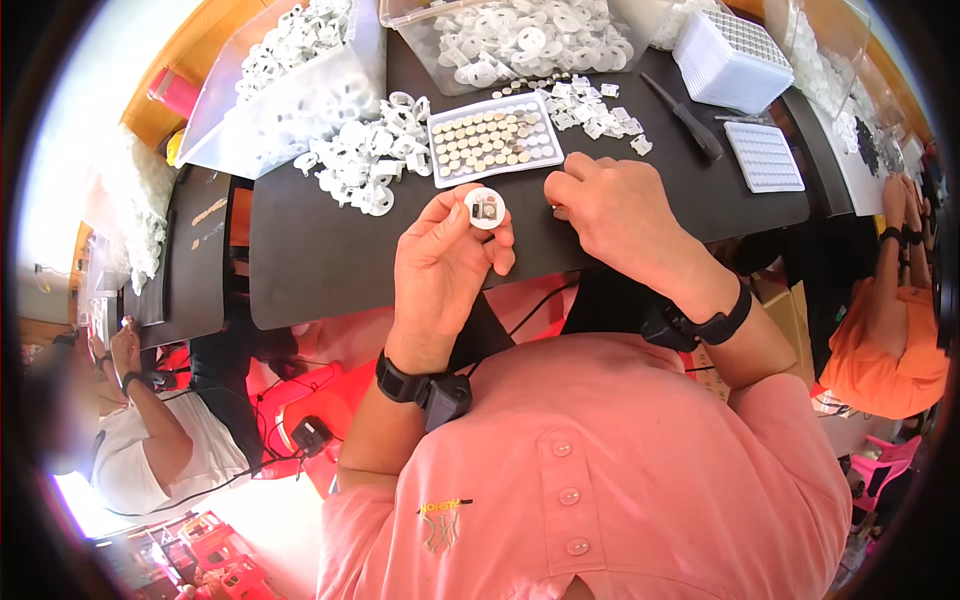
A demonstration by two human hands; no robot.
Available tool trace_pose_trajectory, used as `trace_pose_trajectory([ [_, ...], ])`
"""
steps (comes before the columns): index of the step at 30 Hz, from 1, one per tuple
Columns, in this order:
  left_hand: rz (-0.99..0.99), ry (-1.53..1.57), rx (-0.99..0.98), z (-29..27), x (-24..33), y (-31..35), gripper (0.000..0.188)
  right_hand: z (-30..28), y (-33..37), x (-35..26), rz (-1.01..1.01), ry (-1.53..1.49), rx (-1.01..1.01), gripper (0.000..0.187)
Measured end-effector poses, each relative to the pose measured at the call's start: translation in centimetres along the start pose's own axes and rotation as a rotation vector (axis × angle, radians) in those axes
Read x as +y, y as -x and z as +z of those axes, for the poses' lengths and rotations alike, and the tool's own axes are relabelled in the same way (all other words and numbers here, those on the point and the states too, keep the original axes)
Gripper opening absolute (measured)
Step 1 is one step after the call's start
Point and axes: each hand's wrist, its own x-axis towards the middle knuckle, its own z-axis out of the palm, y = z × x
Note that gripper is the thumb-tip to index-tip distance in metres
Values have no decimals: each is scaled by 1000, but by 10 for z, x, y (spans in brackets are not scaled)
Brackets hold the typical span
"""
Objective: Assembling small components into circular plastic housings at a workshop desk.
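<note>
Work surface: a black table [330, 260], matte, its near edge running across the middle of the view.

Landmark: a shallow white tray [495, 138] of small round discs in rows, lying flat near the table's centre.

- Left of the tray, touching its edge — a loose heap of white plastic ring parts [365, 160].
- Further left and behind — a clear bin [290, 85] of the same parts, overhanging the table's left edge.
- Directly behind the tray — a second clear bin [520, 35] of white rings.
- Right of the tray — scattered small white square pieces [595, 110], then a black-handled tool [685, 118].
- Far right — a stack of white grid trays [735, 58] and one single grid tray [763, 157].
</note>
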Motion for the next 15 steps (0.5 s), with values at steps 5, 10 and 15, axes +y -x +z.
trace_pose_trajectory([
  [5, 4, -1, 1, 0, 0, 2, 34, 2, 5, 1, -75, 12, 81, 19],
  [10, 4, -8, -5, 0, -1, 0, 34, 12, 4, 0, -67, -88, 240, 14],
  [15, 9, 46, -3, 1, 0, -1, 27, 12, -11, -21, -1, -464, 384, 13],
])
